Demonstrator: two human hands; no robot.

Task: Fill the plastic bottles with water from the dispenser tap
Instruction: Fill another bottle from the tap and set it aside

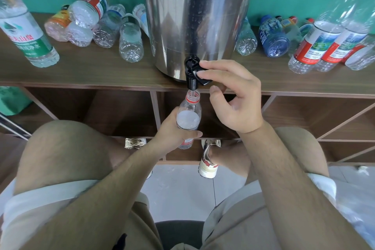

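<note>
A steel water dispenser point(194, 16) stands on the wooden shelf top, its black tap point(191, 75) jutting over the front edge. My left hand point(174, 132) grips a clear plastic bottle point(188, 115) with a red neck ring, holding it upright with the open mouth right under the spout. Water fills much of this bottle. My right hand point(233, 95) is at the tap lever, with two fingertips on top of it and the thumb just beneath its end.
Several empty bottles point(105, 28) lie on their sides left of the dispenser, beside a tall green-labelled bottle point(26, 34). More bottles point(274, 36), some red-labelled point(324, 38), are on the right. The shelf top point(101, 71) has open cubbies below. My knees and shoes are underneath.
</note>
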